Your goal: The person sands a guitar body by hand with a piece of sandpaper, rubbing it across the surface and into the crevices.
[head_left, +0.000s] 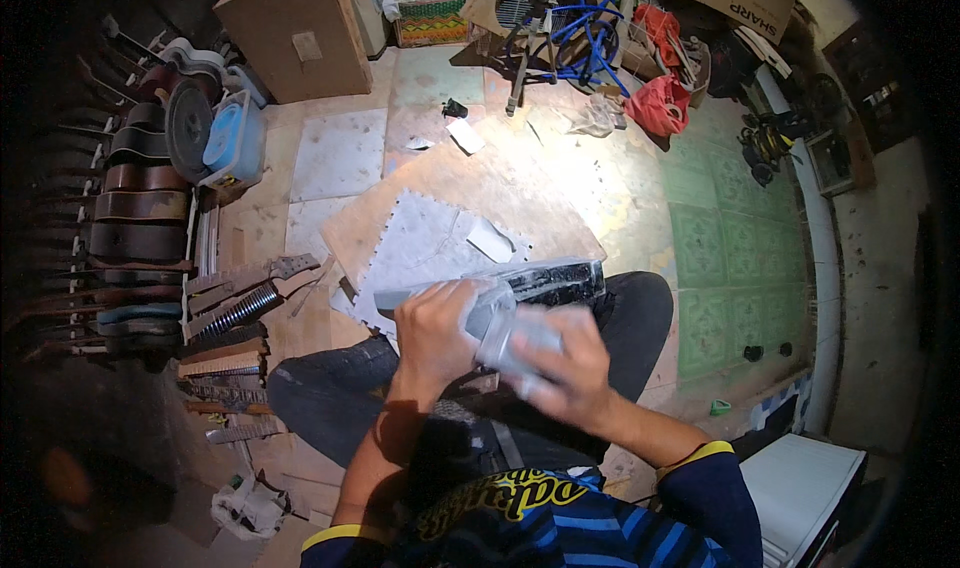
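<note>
My left hand (436, 328) is wrapped round a long, dust-coated black piece (568, 280) lying crosswise above my lap. My right hand (566, 366), blurred by motion, grips a pale grey pad or block (502, 330) against the piece, just right of my left hand. Under and beyond the piece lie a grey mat with a toothed edge (410, 243) and a tan board (540, 188). A small white piece (490, 238) rests on the mat.
At left stand several guitar bodies (140, 205), necks (240, 303) and a bin with blue lid (230, 143). A leaning board (285, 33), blue hose (585, 38) and red bags (655, 108) are behind. A white box (795, 488) sits at lower right.
</note>
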`<control>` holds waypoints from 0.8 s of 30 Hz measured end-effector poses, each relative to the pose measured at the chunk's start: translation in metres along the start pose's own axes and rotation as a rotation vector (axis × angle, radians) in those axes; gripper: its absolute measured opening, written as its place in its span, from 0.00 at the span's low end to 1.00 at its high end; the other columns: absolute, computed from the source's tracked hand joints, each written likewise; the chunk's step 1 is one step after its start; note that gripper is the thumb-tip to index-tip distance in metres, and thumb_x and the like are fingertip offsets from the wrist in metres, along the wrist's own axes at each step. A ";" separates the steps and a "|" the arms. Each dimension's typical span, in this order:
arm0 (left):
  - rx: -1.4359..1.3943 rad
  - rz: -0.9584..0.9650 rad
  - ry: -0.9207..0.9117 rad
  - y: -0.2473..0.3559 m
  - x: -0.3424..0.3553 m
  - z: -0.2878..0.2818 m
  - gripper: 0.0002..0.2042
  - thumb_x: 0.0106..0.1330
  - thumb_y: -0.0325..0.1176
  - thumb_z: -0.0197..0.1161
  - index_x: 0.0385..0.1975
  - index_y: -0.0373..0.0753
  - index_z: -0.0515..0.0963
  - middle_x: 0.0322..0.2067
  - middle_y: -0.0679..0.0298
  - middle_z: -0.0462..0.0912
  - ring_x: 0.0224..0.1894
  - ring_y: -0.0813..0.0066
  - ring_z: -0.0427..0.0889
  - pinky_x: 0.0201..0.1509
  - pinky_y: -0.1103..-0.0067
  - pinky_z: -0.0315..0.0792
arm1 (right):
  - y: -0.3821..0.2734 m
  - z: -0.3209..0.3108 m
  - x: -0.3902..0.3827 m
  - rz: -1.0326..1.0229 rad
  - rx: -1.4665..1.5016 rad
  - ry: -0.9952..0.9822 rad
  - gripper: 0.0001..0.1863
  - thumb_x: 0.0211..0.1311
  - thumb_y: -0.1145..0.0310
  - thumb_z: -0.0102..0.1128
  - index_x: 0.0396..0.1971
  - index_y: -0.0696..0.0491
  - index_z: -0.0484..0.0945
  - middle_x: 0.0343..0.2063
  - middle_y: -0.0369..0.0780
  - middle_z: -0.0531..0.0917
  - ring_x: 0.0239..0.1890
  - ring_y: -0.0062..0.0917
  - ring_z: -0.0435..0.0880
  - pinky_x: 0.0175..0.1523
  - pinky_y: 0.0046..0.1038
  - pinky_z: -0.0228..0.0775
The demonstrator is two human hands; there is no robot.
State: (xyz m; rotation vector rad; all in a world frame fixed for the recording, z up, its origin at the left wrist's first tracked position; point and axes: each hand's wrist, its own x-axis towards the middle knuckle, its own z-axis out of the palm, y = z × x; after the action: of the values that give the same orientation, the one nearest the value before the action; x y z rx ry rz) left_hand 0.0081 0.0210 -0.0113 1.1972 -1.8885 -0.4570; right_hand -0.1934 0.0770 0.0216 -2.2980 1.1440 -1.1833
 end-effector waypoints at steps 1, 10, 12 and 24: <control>0.031 0.061 0.025 0.001 -0.001 0.001 0.22 0.42 0.43 0.81 0.35 0.40 0.85 0.31 0.56 0.88 0.34 0.55 0.89 0.38 0.67 0.81 | -0.001 -0.007 0.003 -0.051 -0.007 -0.033 0.27 0.48 0.64 0.80 0.53 0.50 0.87 0.49 0.48 0.86 0.48 0.41 0.83 0.53 0.41 0.74; 0.055 -0.010 -0.031 0.009 0.003 -0.004 0.20 0.42 0.40 0.81 0.35 0.39 0.85 0.32 0.55 0.89 0.34 0.55 0.89 0.39 0.67 0.82 | 0.013 -0.007 0.006 -0.033 -0.023 -0.011 0.29 0.45 0.65 0.80 0.53 0.47 0.87 0.51 0.48 0.85 0.47 0.39 0.83 0.53 0.40 0.74; 0.010 0.014 -0.028 0.018 0.010 -0.008 0.18 0.45 0.38 0.78 0.35 0.39 0.85 0.32 0.55 0.89 0.35 0.55 0.89 0.40 0.67 0.82 | 0.024 0.001 0.019 0.290 0.114 0.158 0.28 0.48 0.63 0.80 0.53 0.47 0.87 0.49 0.48 0.86 0.45 0.40 0.83 0.52 0.40 0.75; 0.020 0.006 -0.002 0.011 0.010 -0.005 0.20 0.43 0.43 0.81 0.33 0.40 0.86 0.29 0.56 0.88 0.32 0.55 0.88 0.37 0.67 0.81 | 0.005 -0.008 0.009 -0.022 0.014 -0.024 0.27 0.49 0.65 0.80 0.52 0.52 0.87 0.49 0.49 0.86 0.48 0.41 0.83 0.55 0.38 0.76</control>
State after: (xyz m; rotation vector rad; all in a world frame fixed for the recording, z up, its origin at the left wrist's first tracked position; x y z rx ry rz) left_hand 0.0041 0.0178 0.0034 1.2038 -1.9017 -0.4375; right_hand -0.1985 0.0675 0.0286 -2.3139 1.1019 -1.1650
